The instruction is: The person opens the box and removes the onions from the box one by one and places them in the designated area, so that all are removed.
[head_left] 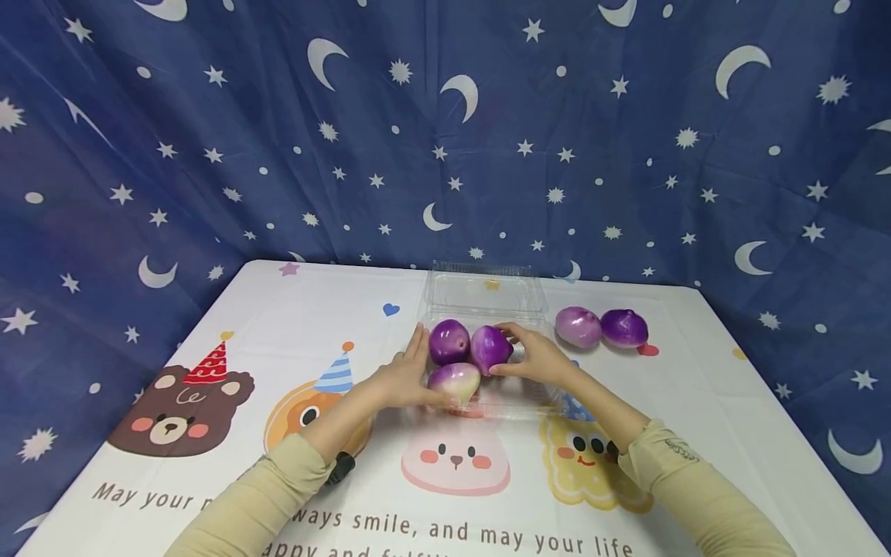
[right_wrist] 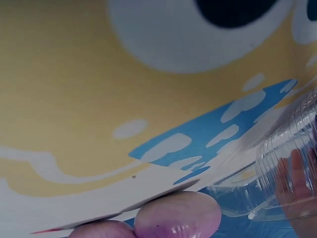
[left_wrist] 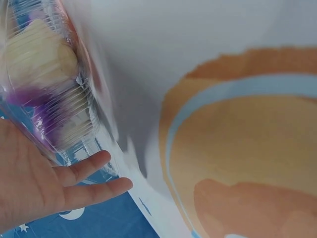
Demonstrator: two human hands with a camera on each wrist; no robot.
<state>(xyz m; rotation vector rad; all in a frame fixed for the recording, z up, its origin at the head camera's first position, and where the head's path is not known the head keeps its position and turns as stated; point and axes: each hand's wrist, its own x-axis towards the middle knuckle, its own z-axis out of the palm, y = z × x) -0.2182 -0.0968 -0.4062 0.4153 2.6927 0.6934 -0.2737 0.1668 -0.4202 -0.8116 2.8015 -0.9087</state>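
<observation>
A clear plastic clamshell box lies with its lid folded back, away from me. Three glossy onions sit at its left and middle: a dark purple onion, a pale-and-purple onion in front, and another purple onion. My right hand grips that last onion from its right side, thumb in front and fingers behind. Along the box's left wall rests my left hand, fingers straight and thumb by the front onion. In the left wrist view, two fingers stretch out beside the box.
Two more onions, a light purple one and a dark one, lie to the right of the box. The white tablecloth carries printed animal faces and lettering. A blue star-patterned curtain hangs behind the table.
</observation>
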